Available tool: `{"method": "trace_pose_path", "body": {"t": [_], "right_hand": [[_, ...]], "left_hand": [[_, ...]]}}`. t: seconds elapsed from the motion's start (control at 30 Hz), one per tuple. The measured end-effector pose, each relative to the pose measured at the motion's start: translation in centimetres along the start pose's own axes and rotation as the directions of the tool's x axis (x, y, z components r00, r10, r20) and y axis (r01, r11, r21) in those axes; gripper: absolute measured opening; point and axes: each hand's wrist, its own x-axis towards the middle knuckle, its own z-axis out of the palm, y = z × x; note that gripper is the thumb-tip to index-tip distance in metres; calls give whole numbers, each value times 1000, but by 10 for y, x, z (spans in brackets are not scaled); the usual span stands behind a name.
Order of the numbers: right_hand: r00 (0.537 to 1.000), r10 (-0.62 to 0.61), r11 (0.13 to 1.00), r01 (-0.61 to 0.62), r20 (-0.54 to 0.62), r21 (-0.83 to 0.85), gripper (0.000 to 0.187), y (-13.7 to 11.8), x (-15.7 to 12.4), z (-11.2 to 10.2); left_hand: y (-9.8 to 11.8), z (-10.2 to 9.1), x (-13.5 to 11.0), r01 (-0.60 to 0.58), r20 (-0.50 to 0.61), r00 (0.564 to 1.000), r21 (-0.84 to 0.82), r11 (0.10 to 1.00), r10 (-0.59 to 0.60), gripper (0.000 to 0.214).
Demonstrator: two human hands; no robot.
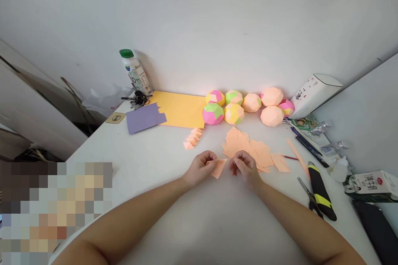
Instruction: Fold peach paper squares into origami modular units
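My left hand (200, 168) pinches a small peach-coloured piece of paper (219, 168) by its left side, a little above the white table. Just right of that paper is my right hand (247, 168), its fingers curled in and pressed together; whether anything is between them is hidden. Behind the right hand lies a loose pile of peach paper pieces (236, 141), overlapping one another. A short row of folded peach paper units (193, 138) sits beyond my left hand.
Several faceted paper balls (213, 114) line the wall. Yellow paper (180, 109), purple paper (144, 119), keys (139, 98) and a green-capped bottle (136, 72) are back left. Scissors (310, 196), a black-and-yellow utility knife (321, 190), pens (309, 147) and a milk carton (371, 185) lie right.
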Motion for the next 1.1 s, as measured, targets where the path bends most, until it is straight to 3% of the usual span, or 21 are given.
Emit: {"method": "trace_pose_path", "body": {"t": [0.17, 0.37, 0.5, 0.73, 1.1], "right_hand": [[992, 16, 996, -5, 125, -87, 14, 0, 0, 3], [987, 11, 980, 21, 160, -196, 18, -3, -1, 5], [994, 2, 982, 19, 110, -190, 19, -3, -1, 3], [1000, 14, 994, -14, -8, -105, 19, -3, 1, 2], [997, 33, 988, -23, 65, -150, 23, 0, 2, 3]], "left_hand": [[-1, 1, 0, -10, 28, 1000, -19, 1000, 10, 13], [3, 3, -2, -24, 71, 997, 29, 999, 22, 12], [4, 3, -1, -17, 54, 998, 29, 999, 16, 11], [1, 3, 0, 19, 4, 1000, -126, 992, -18, 18], [0, 1, -2, -31, 87, 995, -182, 983, 47, 30]]}}
